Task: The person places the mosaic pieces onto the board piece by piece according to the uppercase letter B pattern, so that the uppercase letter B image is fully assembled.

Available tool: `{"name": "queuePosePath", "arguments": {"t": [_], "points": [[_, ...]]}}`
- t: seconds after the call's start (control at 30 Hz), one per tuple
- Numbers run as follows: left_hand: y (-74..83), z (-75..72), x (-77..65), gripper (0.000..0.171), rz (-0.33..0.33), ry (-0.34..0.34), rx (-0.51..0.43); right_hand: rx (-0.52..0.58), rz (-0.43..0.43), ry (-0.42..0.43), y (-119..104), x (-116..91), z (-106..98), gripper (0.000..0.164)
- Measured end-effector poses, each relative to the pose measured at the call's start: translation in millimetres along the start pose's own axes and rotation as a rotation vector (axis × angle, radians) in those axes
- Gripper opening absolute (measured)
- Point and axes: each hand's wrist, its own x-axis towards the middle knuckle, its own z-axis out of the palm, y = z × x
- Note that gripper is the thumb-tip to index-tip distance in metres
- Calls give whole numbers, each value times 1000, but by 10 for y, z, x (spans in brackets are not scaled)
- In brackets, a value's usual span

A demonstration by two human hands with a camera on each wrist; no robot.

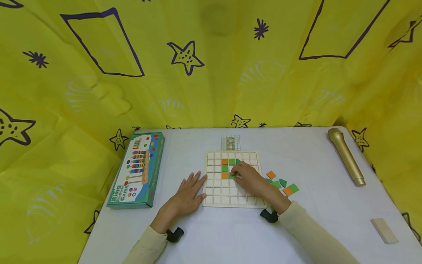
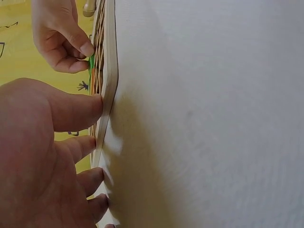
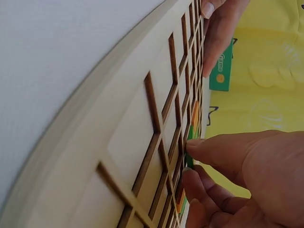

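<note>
A wooden grid board (image 1: 211, 200) lies flat on the table. My left hand (image 1: 188, 194) rests with fairly straight fingers against the board's left edge, seen close up in the left wrist view. Over the middle of the grid, my right hand (image 1: 248, 178) pinches a green tile (image 3: 190, 152) between thumb and fingers at one of the cells. Beside it sit orange tiles (image 1: 225, 161) and green tiles (image 1: 232, 161) in cells of the board. A darker green curved piece (image 1: 238, 161) is partly covered by the right hand.
A pattern card (image 1: 230, 142) lies behind the board. Loose orange and green pieces (image 1: 288, 191) are scattered at its right. A ring game box (image 1: 136, 170) stands at the left, a gold microphone (image 1: 346, 157) at the far right, and a small wooden block (image 1: 384, 230) near the right edge.
</note>
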Motion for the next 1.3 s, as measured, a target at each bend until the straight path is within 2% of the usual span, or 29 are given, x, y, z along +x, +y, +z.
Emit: {"name": "queuePosePath", "arguments": {"t": [0.17, 0.4, 0.53, 0.7, 0.83, 0.97, 1.07, 1.17, 1.3], "points": [[-5, 1, 3, 66, -1, -4, 5, -22, 19, -7, -51, -1, 1, 15], [11, -12, -3, 65, 1, -3, -4, -109, -42, 37, -48, -7, 7, 14], [23, -14, -3, 65, 3, -1, -5, -130, -31, 38, -27, -40, -52, 15], [28, -14, -7, 65, 10, 5, -8, -118, 27, 44, 104, -123, -213, 17], [23, -12, -10, 65, 10, 8, -1, -102, 99, 63, 251, -245, -420, 15], [15, -6, -9, 64, 8, 11, 0, -120, 199, 38, 433, -411, -651, 26], [13, -5, -11, 64, 10, 9, -3, -149, 288, 0, 562, -554, -821, 35], [11, -4, -11, 64, 13, 8, -4, -148, 339, -52, 666, -691, -969, 37], [11, -2, -4, 64, 15, 11, -3, -98, 317, -129, 787, -825, -1054, 32]]}}
